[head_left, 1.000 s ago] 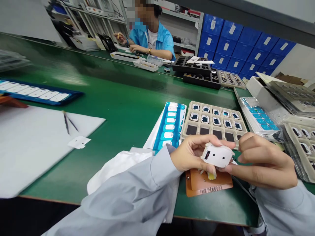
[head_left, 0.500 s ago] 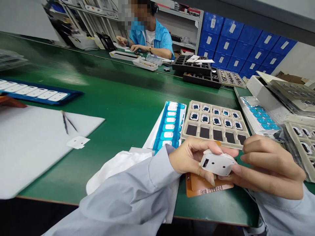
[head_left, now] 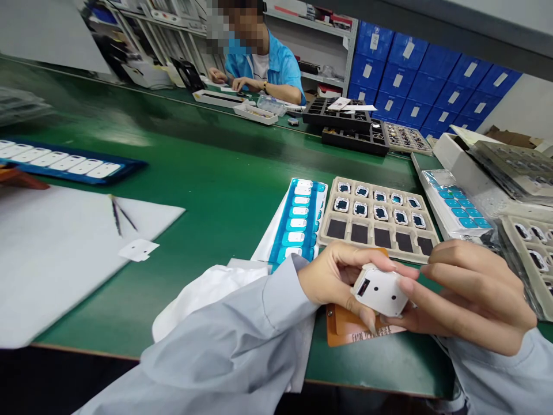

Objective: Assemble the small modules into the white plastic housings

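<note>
Between my hands is a small white device housing [head_left: 380,293] with rounded corners, a dark slot at its left end and two dark holes in its face. My left hand [head_left: 332,276] grips its left side, thumb below and fingers along the top edge. At its right end, my right hand [head_left: 479,294] holds it with the index fingertip on the face and the thumb hidden. Under the hands lies an orange plate [head_left: 345,334] with printed lettering. Just beyond them, a beige tray [head_left: 375,199] carries two rows of white-framed parts and a front row of dark pads.
A blue strip of white stickers [head_left: 298,222] lies left of the tray. Tweezers [head_left: 116,216] and a white cut-out sheet [head_left: 138,250] rest on a white board [head_left: 78,259]. Stacked trays [head_left: 527,173] stand at the right. Across the bench sits a person [head_left: 276,63] in blue.
The white housing has tilted so that its flat face shows more fully toward me. My right index finger has moved left and up onto that face.
</note>
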`<state>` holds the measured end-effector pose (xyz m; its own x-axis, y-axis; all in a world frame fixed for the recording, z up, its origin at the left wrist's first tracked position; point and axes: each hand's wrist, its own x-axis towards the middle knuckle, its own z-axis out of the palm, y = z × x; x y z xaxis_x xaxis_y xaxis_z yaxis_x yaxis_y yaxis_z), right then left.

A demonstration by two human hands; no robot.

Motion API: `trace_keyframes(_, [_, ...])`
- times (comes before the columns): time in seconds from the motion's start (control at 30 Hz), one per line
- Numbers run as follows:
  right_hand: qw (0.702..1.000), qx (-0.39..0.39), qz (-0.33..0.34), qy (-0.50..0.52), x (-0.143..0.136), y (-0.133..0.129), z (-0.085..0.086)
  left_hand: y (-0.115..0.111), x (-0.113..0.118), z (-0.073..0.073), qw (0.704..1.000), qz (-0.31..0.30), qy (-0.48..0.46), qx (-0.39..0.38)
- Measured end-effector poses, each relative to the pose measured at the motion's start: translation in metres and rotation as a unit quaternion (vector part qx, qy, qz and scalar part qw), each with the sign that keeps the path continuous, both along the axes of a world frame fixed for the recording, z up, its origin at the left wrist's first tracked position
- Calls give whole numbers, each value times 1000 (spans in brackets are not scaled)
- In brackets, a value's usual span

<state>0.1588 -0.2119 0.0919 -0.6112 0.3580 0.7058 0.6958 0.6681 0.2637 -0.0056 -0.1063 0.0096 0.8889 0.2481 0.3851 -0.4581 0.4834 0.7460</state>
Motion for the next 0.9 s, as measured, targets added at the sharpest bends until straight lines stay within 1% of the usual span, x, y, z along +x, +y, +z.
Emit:
trace_keyframes(0.17, [999,-43,-1,-9,2,0,-2,-1,1,1,1000,14,10,-1])
trace_keyframes(0.2, [999,-45,11,-7,3,2,-4,-1,1,1,1000,21,9,-4])
trace_keyframes(0.3, [996,-30,79,16,8,10,-10,-2,-1,2,999,33,13,-10])
trace_keyframes(0.37, [994,-41,96,36,9,14,-11,-2,-2,3,999,40,26,-10])
trace_keyframes(0.47, [994,-72,56,52,6,15,-9,-3,-4,7,997,70,37,4])
trace_keyframes(0.6, [994,-85,7,64,0,11,-6,-9,-3,10,996,80,44,3])
trace_keyframes(0.73, [990,-96,-45,88,-4,10,-9,-16,0,7,992,94,82,-8])
trace_keyframes(0.8, [985,-112,-61,117,-5,12,-12,-19,2,5,990,111,81,7])
trace_keyframes(0.9, [970,-153,-64,178,-7,13,-14,-20,6,2,986,144,69,39])
